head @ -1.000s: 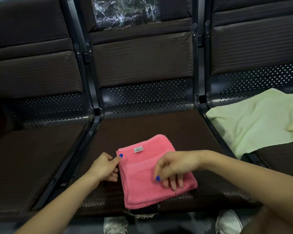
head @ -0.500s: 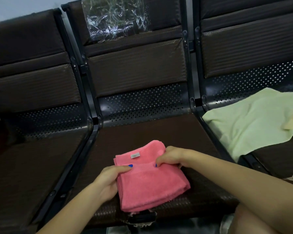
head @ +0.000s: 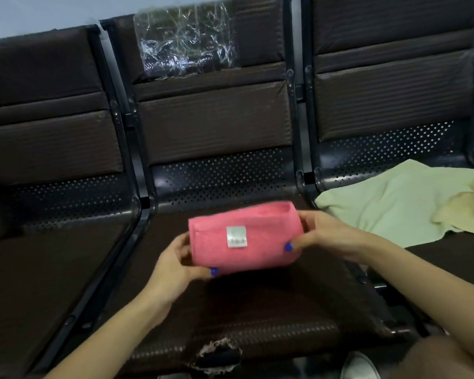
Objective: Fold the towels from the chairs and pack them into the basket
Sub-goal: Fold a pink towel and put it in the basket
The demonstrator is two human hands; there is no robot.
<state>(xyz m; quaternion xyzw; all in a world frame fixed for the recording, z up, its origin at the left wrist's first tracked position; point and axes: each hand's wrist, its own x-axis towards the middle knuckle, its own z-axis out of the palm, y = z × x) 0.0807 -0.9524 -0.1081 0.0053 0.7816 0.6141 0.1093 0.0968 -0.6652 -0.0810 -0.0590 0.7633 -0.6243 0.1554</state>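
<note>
You are holding the folded pink towel (head: 244,239) above the middle seat (head: 257,318), left hand (head: 175,269) and right hand (head: 320,236) gripping opposite ends; be keeping both pinches firm so the layers stay stacked.

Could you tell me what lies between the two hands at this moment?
In the head view, the folded pink towel lies between them, with the left hand gripping its left end and the right hand its right end, above the middle chair seat.

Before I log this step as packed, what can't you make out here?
- Basket: not in the head view at all.
- Tag on the pink towel: print blurred, unreadable.
- Left hand and right hand: fingers hidden behind the towel.
- Yellow towel: cut off by the right edge.
</note>
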